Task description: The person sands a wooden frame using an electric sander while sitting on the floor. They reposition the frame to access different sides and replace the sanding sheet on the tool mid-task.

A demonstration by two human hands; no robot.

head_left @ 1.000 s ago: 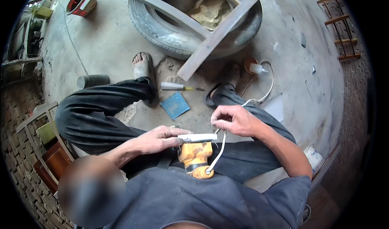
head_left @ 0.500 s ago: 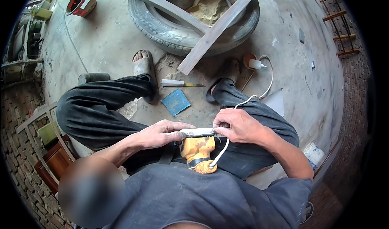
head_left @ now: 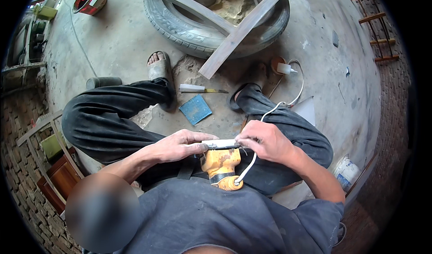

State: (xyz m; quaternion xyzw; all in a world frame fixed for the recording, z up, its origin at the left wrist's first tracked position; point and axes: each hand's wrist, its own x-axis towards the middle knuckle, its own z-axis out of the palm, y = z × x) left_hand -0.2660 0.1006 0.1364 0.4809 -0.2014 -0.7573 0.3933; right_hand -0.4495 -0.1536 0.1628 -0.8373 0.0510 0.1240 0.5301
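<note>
An orange-yellow corded power sander [head_left: 220,161] lies in my lap, its body toward my belly and its flat base turned away from me. Across that base runs a white sheet or strip [head_left: 220,143] with a dark edge under it. My left hand [head_left: 182,146] grips the left end of the base, thumb on the near side and fingers along the far side. At the right end, my right hand [head_left: 266,140] is closed in a pinch on the white strip's edge. The fingertips partly hide both ends.
Beyond my feet, a tyre [head_left: 180,33] bears a wooden frame [head_left: 245,31]. A knife [head_left: 204,89] and a blue square pad [head_left: 195,110] lie between my feet. The white cord [head_left: 270,112] crosses my right leg, near a white nozzle bottle [head_left: 284,68]. A white bucket [head_left: 346,173] stands at right.
My right fingers have curled a little more over the strip's right end. My left hand keeps its hold. The whole view has shifted slightly.
</note>
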